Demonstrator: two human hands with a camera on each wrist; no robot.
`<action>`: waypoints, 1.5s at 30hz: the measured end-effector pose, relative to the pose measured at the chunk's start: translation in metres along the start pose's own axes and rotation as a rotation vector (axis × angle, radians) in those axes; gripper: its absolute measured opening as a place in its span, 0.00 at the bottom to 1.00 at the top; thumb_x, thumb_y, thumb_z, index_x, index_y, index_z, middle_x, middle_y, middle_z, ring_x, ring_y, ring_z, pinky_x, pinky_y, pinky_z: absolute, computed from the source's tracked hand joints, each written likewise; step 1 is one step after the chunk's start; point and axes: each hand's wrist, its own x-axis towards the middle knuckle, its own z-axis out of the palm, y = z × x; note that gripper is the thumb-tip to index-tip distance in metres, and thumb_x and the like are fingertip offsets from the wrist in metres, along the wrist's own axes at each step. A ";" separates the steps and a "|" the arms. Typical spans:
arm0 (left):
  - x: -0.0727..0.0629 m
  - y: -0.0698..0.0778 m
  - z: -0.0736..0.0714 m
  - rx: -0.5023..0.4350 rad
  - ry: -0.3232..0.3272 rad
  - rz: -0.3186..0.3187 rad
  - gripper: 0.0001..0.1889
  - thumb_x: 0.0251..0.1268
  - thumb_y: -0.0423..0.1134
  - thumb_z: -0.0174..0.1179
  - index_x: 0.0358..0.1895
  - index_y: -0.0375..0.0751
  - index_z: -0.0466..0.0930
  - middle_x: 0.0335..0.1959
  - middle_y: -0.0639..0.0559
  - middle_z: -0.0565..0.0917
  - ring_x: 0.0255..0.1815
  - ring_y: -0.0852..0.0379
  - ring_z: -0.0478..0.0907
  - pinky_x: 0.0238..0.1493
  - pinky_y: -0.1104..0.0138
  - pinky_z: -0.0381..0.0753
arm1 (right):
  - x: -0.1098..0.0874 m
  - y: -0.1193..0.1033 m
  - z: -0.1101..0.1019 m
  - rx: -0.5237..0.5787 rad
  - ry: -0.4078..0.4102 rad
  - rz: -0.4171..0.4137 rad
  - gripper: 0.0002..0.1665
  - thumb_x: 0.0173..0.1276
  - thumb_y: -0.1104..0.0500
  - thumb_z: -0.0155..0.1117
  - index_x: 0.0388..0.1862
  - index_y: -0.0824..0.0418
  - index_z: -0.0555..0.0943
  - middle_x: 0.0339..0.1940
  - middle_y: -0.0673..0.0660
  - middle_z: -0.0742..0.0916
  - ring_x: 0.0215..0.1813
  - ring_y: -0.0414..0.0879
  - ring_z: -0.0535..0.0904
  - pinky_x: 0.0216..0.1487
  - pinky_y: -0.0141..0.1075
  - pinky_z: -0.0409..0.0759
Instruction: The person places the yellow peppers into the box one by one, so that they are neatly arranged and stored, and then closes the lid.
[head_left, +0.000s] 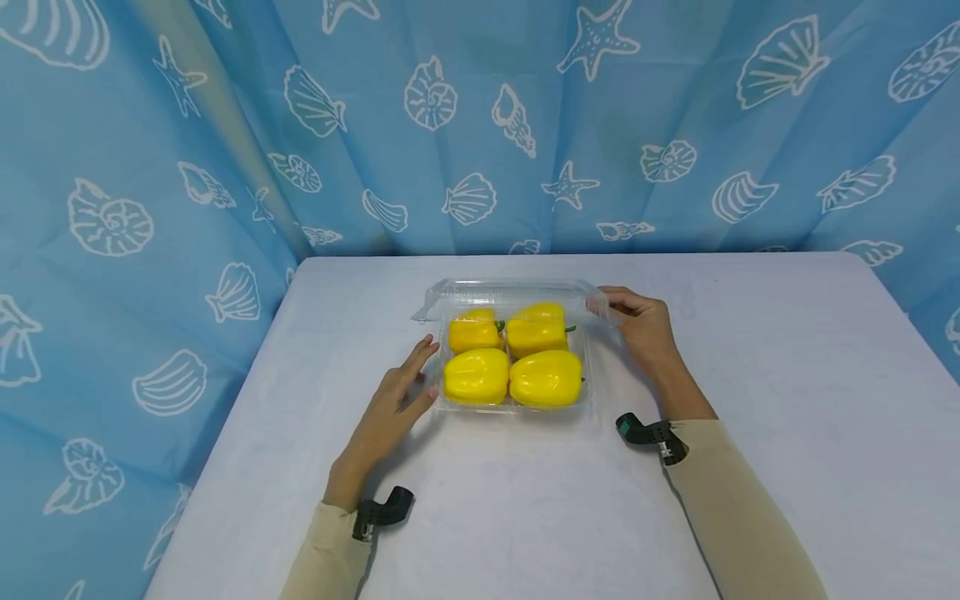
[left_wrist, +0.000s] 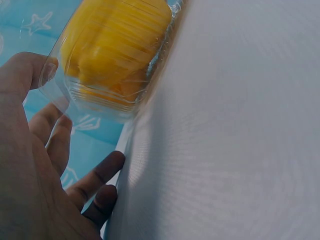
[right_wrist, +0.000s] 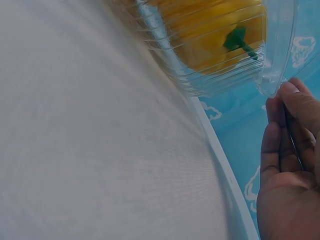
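A clear plastic clamshell container [head_left: 517,409] sits on the table with several yellow bell peppers [head_left: 545,378] inside, in two rows. Its clear lid [head_left: 510,289] is raised along the far side. My right hand [head_left: 637,321] pinches the lid's right corner between thumb and fingertips. At the left side of the container is my left hand [head_left: 390,404], its fingers extended and spread. The left wrist view puts the left thumb [left_wrist: 37,70] at the clear rim. A green stem [right_wrist: 241,42] shows through the ribbed wall in the right wrist view.
The table [head_left: 787,375] has a white cover. Behind it and along the left hangs a blue curtain [head_left: 465,142] printed with white shells and starfish. Each wrist wears a small black camera, one on the left [head_left: 384,512] and one on the right [head_left: 651,437].
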 end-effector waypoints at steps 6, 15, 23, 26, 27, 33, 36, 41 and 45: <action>0.000 -0.001 0.001 -0.009 0.005 0.007 0.32 0.77 0.50 0.52 0.80 0.60 0.54 0.81 0.67 0.50 0.57 0.55 0.69 0.55 0.48 0.68 | -0.008 -0.018 0.001 0.036 -0.032 -0.038 0.15 0.66 0.61 0.72 0.46 0.71 0.87 0.49 0.47 0.88 0.55 0.41 0.80 0.54 0.29 0.77; -0.004 0.001 0.001 -0.038 0.005 -0.136 0.35 0.75 0.57 0.53 0.80 0.67 0.50 0.63 0.46 0.73 0.61 0.48 0.67 0.56 0.46 0.71 | -0.015 -0.023 0.000 0.096 -0.110 -0.161 0.12 0.68 0.71 0.65 0.46 0.80 0.83 0.50 0.52 0.88 0.56 0.41 0.80 0.55 0.30 0.77; -0.005 0.000 0.002 -0.057 0.013 -0.147 0.35 0.75 0.59 0.51 0.80 0.72 0.48 0.67 0.47 0.71 0.64 0.49 0.67 0.62 0.41 0.67 | -0.016 -0.020 -0.002 0.093 -0.139 -0.188 0.11 0.69 0.70 0.64 0.47 0.77 0.84 0.54 0.59 0.86 0.57 0.43 0.80 0.56 0.32 0.77; -0.005 -0.001 0.002 -0.060 0.010 -0.128 0.33 0.76 0.57 0.51 0.79 0.73 0.48 0.72 0.50 0.67 0.65 0.49 0.66 0.62 0.39 0.66 | -0.017 -0.020 -0.003 0.082 -0.144 -0.199 0.11 0.69 0.71 0.64 0.47 0.78 0.84 0.55 0.65 0.85 0.57 0.42 0.80 0.57 0.32 0.77; -0.005 -0.002 0.003 -0.057 0.012 -0.118 0.32 0.77 0.55 0.49 0.80 0.73 0.48 0.74 0.51 0.66 0.66 0.49 0.66 0.62 0.39 0.65 | -0.018 -0.020 -0.003 0.074 -0.144 -0.206 0.11 0.69 0.71 0.64 0.47 0.78 0.84 0.55 0.66 0.85 0.57 0.42 0.80 0.57 0.31 0.77; -0.003 -0.002 0.001 -0.054 0.020 -0.032 0.25 0.84 0.50 0.32 0.80 0.67 0.52 0.80 0.66 0.54 0.67 0.48 0.65 0.65 0.41 0.62 | -0.020 -0.023 -0.004 -0.001 -0.149 -0.261 0.10 0.70 0.70 0.64 0.46 0.75 0.85 0.55 0.70 0.84 0.59 0.43 0.78 0.56 0.30 0.76; -0.003 0.001 0.000 -0.101 0.020 -0.018 0.26 0.84 0.54 0.26 0.80 0.64 0.54 0.80 0.65 0.54 0.69 0.46 0.64 0.67 0.41 0.58 | -0.021 -0.024 -0.004 -0.013 -0.154 -0.274 0.10 0.70 0.71 0.63 0.46 0.75 0.85 0.55 0.71 0.83 0.60 0.45 0.78 0.56 0.31 0.76; -0.003 0.002 0.000 -0.153 0.034 -0.046 0.27 0.83 0.55 0.29 0.81 0.64 0.50 0.79 0.64 0.55 0.76 0.47 0.58 0.71 0.40 0.53 | -0.023 -0.024 -0.004 -0.015 -0.156 -0.272 0.10 0.70 0.70 0.63 0.46 0.76 0.85 0.55 0.72 0.83 0.60 0.46 0.78 0.57 0.32 0.75; -0.001 0.001 0.000 -0.182 0.033 -0.059 0.29 0.82 0.53 0.36 0.81 0.66 0.45 0.80 0.62 0.54 0.76 0.48 0.59 0.70 0.42 0.55 | -0.023 -0.024 -0.004 -0.010 -0.152 -0.270 0.10 0.70 0.70 0.64 0.46 0.75 0.85 0.55 0.71 0.83 0.60 0.46 0.78 0.58 0.32 0.75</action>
